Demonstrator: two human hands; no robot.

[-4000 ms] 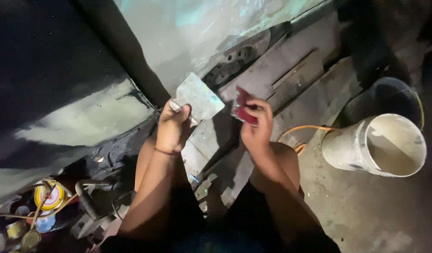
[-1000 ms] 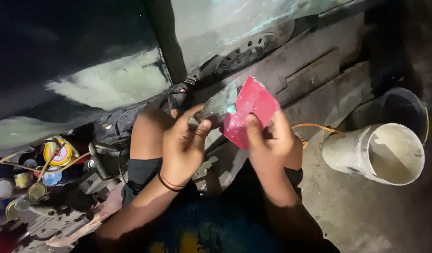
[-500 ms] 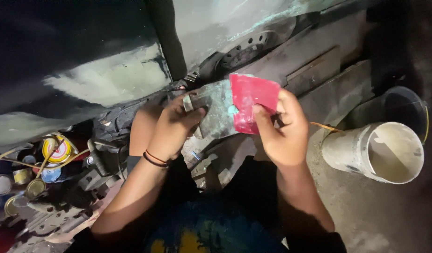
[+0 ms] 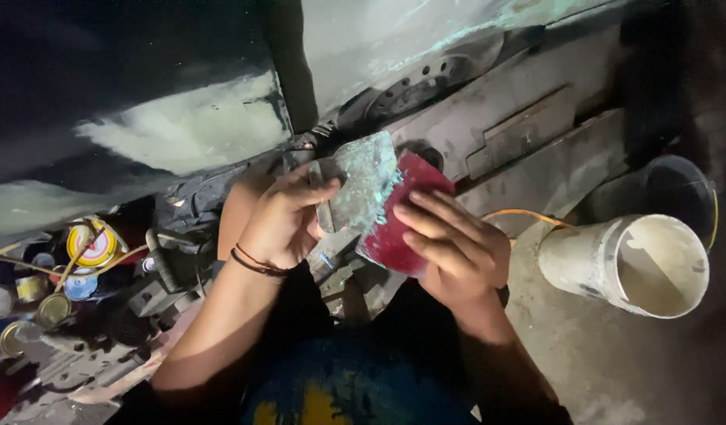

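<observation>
My left hand (image 4: pixel 280 220) grips a flat grey putty blade (image 4: pixel 361 182) smeared with pale green filler, held up in front of me. My right hand (image 4: pixel 456 245) holds a red plastic spreader (image 4: pixel 402 228) pressed flat against the blade's right side, fingers spread over it. A dark band circles my left wrist. Both hands meet at the middle of the head view, over my knees.
A dark car body panel with patches of pale filler (image 4: pixel 190 126) rises ahead. A white bucket (image 4: pixel 638 264) lies tilted at the right, a dark bucket (image 4: pixel 681 189) behind it. Several paint tins (image 4: pixel 56 275) and metal parts sit at the left.
My right hand has brought the red spreader down and left against the blade. Before that the spreader stood apart, higher and to the right.
</observation>
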